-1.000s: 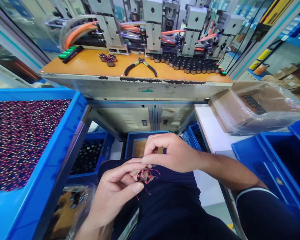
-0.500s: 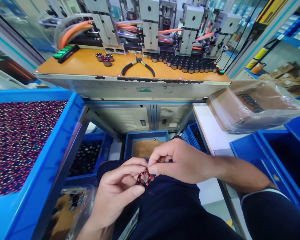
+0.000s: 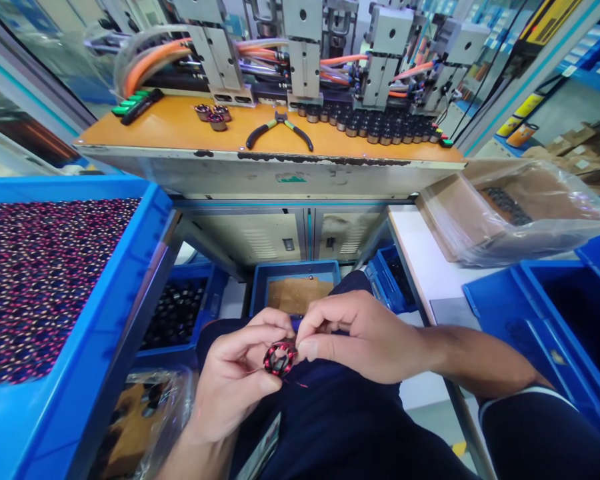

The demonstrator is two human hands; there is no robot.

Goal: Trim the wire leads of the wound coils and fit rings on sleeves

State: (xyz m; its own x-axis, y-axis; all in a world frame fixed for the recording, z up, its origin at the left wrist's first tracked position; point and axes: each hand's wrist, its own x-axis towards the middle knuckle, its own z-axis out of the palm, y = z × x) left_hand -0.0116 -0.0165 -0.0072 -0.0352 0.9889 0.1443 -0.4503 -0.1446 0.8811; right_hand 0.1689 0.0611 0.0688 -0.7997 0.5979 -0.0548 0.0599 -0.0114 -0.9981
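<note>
Red-wound, the small coil ring [image 3: 280,358] sits over my lap, pinched between the thumb and fingers of my left hand [image 3: 233,383]. My right hand [image 3: 367,340] has its fingers closed on the ring's right edge (thin red wire ends trail below). To my left, a blue bin [image 3: 130,267] brims with similar coils. Farther off, pliers [image 3: 279,130] lie on the orange counter [image 3: 180,127].

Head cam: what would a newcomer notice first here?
Centre bottom, the left hand and right hand pinch a small red-wound ring coil over the lap. At left, a big blue bin brims with loose coils. Behind, pliers lie on the orange bench under grey machine heads.
</note>
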